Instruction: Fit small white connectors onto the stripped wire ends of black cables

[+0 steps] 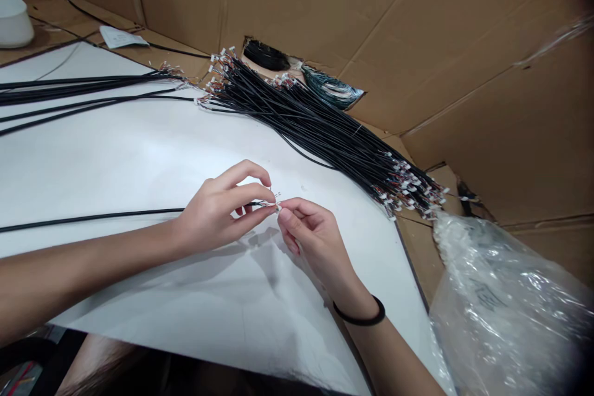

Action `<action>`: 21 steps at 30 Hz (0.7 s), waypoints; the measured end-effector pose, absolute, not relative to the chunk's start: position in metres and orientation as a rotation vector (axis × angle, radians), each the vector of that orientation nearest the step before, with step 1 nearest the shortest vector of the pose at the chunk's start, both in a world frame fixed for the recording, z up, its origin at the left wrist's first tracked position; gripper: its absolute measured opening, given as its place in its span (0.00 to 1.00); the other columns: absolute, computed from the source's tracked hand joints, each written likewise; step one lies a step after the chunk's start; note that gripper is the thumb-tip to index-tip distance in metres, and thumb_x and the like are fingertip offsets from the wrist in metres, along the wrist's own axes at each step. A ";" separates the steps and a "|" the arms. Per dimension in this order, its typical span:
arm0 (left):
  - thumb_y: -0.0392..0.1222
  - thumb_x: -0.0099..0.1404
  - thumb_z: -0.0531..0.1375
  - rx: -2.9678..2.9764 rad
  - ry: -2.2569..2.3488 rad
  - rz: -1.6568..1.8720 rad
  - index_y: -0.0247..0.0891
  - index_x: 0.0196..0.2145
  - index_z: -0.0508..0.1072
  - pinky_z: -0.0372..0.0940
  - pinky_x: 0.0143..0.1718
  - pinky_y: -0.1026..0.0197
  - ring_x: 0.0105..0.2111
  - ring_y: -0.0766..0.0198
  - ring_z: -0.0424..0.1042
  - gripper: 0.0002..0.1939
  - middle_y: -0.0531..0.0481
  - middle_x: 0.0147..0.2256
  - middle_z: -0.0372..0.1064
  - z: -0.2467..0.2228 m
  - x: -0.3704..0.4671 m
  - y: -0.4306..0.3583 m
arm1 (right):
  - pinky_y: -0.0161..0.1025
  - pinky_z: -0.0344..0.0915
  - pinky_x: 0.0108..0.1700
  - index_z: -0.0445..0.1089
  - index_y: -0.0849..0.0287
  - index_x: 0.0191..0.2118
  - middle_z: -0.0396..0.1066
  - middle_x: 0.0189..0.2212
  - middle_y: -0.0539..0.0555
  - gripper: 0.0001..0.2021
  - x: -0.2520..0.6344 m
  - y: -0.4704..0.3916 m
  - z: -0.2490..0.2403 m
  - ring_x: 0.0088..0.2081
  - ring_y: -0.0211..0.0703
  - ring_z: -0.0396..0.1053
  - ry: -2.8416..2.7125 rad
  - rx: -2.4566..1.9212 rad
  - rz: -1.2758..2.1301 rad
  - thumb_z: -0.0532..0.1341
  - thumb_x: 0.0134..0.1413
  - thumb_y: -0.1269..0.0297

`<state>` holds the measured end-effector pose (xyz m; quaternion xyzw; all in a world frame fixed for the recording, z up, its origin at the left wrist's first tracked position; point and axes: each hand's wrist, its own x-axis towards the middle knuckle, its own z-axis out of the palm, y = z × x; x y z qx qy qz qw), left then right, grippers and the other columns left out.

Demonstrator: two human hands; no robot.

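My left hand (227, 204) pinches the thin loose wires at the end of a black cable (93, 218), which runs off to the left across the white table surface. Close against those fingertips, my right hand (309, 226) holds a small white connector (278, 206) between thumb and forefinger. Some fine wire ends stick up just above the pinch. Whether a wire sits inside the connector is too small to tell. A black band circles my right wrist.
Behind my hands lies a large bundle of black cables (301, 111) with white connectors at both ends. More black cables (83, 90) stretch along the left. A clear plastic bag (501, 303) of small pale pieces stands at right. Cardboard walls (394, 12) enclose the back; a white bowl (13, 21) sits far left.
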<state>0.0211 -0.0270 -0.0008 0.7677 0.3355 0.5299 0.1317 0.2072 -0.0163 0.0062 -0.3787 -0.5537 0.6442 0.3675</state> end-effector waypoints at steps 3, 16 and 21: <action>0.30 0.62 0.61 2.237 0.976 1.532 0.33 0.35 0.74 0.66 0.25 0.73 0.28 0.74 0.69 0.03 0.45 0.40 0.66 -0.001 0.021 -0.027 | 0.28 0.46 0.16 0.72 0.61 0.35 0.59 0.17 0.44 0.08 0.207 -0.016 0.005 0.15 0.26 0.51 -1.416 -0.983 1.652 0.64 0.56 0.61; 0.32 0.66 0.57 2.174 0.880 1.352 0.34 0.35 0.70 0.69 0.38 0.59 0.34 0.67 0.73 0.03 0.42 0.45 0.60 0.002 0.021 -0.026 | 0.30 0.43 0.17 0.73 0.61 0.34 0.60 0.17 0.45 0.11 0.205 -0.016 0.008 0.15 0.28 0.51 -1.344 -1.006 1.689 0.66 0.51 0.58; 0.32 0.66 0.55 2.168 0.945 1.269 0.35 0.33 0.69 0.69 0.37 0.59 0.40 0.62 0.71 0.04 0.42 0.45 0.61 0.003 0.021 -0.028 | 0.30 0.44 0.17 0.73 0.61 0.34 0.59 0.16 0.44 0.11 0.205 -0.016 0.007 0.15 0.28 0.50 -1.368 -1.015 1.655 0.66 0.52 0.58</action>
